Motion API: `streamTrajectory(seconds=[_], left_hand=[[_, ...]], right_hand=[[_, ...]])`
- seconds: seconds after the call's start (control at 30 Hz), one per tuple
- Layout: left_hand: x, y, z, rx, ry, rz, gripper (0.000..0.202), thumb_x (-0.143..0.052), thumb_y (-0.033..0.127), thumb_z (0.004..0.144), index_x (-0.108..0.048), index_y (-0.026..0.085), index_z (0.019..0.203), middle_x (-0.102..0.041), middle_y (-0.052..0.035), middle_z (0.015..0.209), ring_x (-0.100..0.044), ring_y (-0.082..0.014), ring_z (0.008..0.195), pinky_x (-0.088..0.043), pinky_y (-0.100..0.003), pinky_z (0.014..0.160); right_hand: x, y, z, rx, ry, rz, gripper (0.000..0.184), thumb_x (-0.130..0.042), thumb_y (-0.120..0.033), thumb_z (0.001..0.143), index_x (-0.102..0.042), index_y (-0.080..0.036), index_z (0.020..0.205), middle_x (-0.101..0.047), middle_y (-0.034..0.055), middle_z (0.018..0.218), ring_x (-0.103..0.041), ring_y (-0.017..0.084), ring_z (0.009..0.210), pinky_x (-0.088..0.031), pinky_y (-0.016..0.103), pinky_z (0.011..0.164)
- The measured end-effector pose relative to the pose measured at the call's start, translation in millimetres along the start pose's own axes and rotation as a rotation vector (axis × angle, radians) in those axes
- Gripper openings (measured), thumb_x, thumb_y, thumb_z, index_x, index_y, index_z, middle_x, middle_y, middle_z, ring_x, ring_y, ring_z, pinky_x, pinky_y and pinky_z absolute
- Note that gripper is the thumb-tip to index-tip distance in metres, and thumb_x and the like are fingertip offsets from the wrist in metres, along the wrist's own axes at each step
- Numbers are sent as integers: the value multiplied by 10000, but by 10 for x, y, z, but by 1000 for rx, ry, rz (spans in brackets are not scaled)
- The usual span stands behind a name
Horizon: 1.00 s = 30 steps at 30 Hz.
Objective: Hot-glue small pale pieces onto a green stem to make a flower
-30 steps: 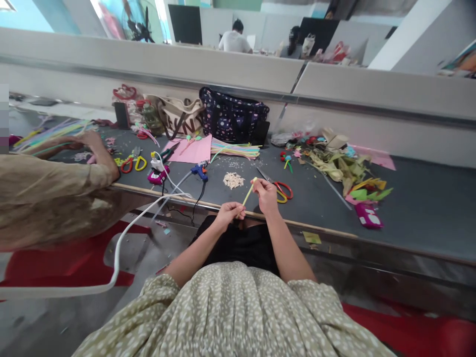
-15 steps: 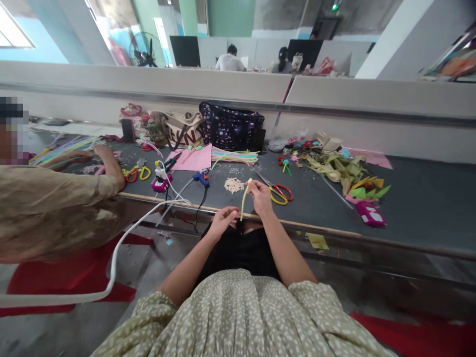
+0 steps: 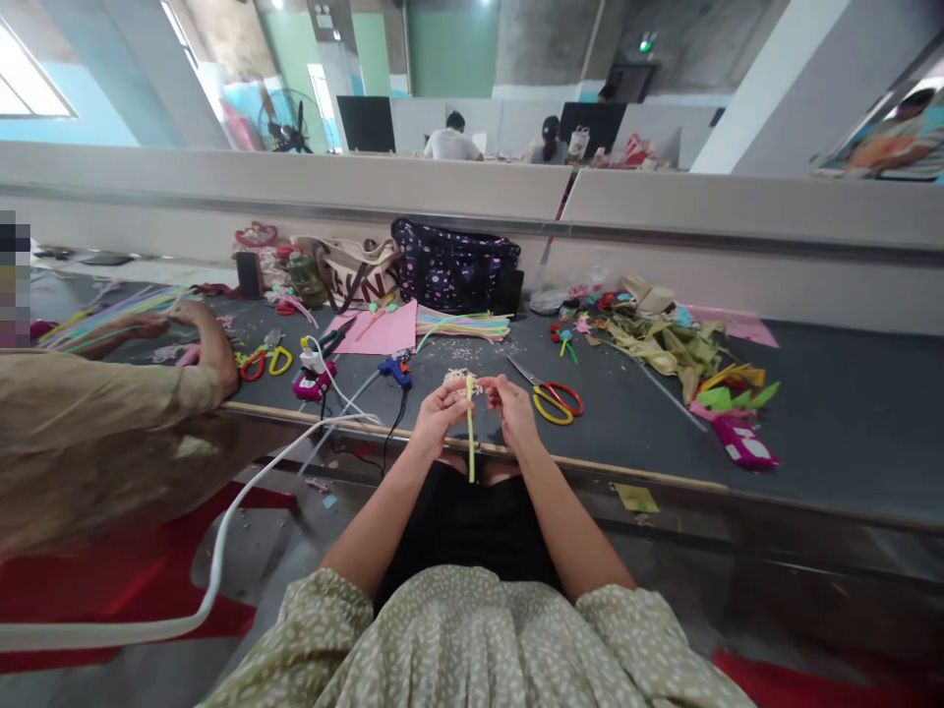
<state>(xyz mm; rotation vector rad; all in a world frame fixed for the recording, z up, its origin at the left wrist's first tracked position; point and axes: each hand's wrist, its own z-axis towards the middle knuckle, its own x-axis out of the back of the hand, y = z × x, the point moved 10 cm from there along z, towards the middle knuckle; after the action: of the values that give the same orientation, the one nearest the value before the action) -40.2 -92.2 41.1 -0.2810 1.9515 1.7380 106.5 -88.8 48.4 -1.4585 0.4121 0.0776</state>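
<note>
A pale yellow pipe cleaner (image 3: 471,442) hangs upright in front of me over the table edge, its top end thick and knobby as if folded. My left hand (image 3: 441,413) pinches it near the top between thumb and fingers. From the other side, the curled fingers of my right hand (image 3: 514,408) meet the same top end; their exact grip is too small to see. Just behind my fingertips lies a heap of small cream pieces (image 3: 453,376), partly hidden. Scissors (image 3: 555,401) with red and yellow handles rest right of my right hand.
A blue glue gun (image 3: 396,370) and a purple-based plug (image 3: 313,379) lie left, with a white cable (image 3: 228,511) crossing in front. Behind are pipe cleaners (image 3: 464,326) and bags (image 3: 457,265). Dry husks (image 3: 656,344) lie right. A co-worker's arm (image 3: 210,344) works at left.
My left hand has come up and taken hold of the pipe cleaner's top. The pipe cleaner has shifted slightly left and hangs straighter. The view has tilted up a little.
</note>
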Motion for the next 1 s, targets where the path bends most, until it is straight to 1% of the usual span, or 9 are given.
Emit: streamTrajectory(seconds=[0.1, 0.2, 0.37, 0.47, 0.57, 0.73, 0.8, 0.87, 1.0], left_hand=[[63, -66, 60, 58, -23, -45, 619, -928, 287, 541, -656, 138, 1077, -712, -8, 725, -662, -122, 603, -526, -238, 646], [90, -112, 128, 95, -47, -67, 600, -926, 272, 549, -658, 138, 1068, -717, -14, 735, -666, -119, 599, -535, -236, 647], [177, -186, 263, 138, -47, -32, 603, -930, 280, 550, -674, 130, 1075, -713, -25, 719, -663, -123, 598, -548, -253, 655], [235, -198, 385, 112, -49, -10, 564, -919, 314, 581, -702, 133, 1069, -734, -53, 812, -677, -130, 672, -556, -257, 687], [286, -178, 531, 51, -15, 9, 475, -892, 374, 626, -744, 135, 1009, -743, -69, 899, -669, -119, 714, -545, -233, 683], [306, -179, 747, 11, 62, 4, 412, -894, 367, 617, -768, 129, 928, -747, -52, 837, -630, -86, 629, -522, -211, 640], [331, -206, 818, 42, 85, -56, 402, -910, 365, 583, -757, 122, 863, -741, -51, 803, -641, -98, 625, -534, -221, 636], [381, -241, 884, 93, 101, -119, 404, -920, 360, 566, -740, 116, 834, -729, -45, 766, -653, -108, 622, -551, -226, 628], [478, -279, 1011, 187, 95, -173, 377, -904, 327, 614, -721, 106, 860, -682, -11, 683, -631, -86, 557, -569, -211, 610]], right_hand=[[-28, 74, 73, -16, -33, -33, 449, -726, -626, 704, -769, -197, 829, -630, 8, 701, -456, 99, 564, -371, 258, 540], [-138, 160, 127, -30, -97, -39, 378, -765, -558, 690, -766, -203, 821, -635, -6, 701, -440, 90, 559, -360, 255, 549], [-256, 268, 245, -51, -147, -40, 291, -802, -467, 661, -752, -209, 788, -623, -29, 670, -437, 96, 570, -368, 257, 574], [-257, 288, 343, -52, -128, -48, 251, -801, -438, 657, -740, -207, 735, -613, -34, 635, -443, 100, 571, -384, 257, 588], [-257, 293, 430, -38, -110, -67, 236, -785, -429, 671, -745, -209, 744, -637, -23, 658, -476, 110, 596, -413, 263, 624], [-287, 362, 523, -3, -136, -165, 246, -738, -447, 729, -729, -201, 728, -619, -23, 645, -479, 119, 606, -402, 264, 633], [-251, 406, 564, 4, -138, -207, 272, -715, -469, 754, -721, -199, 722, -611, -22, 642, -471, 123, 605, -393, 264, 624], [-149, 434, 620, 5, -107, -239, 285, -701, -482, 762, -728, -198, 752, -617, -17, 657, -470, 129, 605, -386, 267, 613], [119, 408, 753, 24, -30, -285, 268, -689, -462, 762, -739, -204, 814, -637, -7, 688, -493, 145, 613, -390, 277, 612]])
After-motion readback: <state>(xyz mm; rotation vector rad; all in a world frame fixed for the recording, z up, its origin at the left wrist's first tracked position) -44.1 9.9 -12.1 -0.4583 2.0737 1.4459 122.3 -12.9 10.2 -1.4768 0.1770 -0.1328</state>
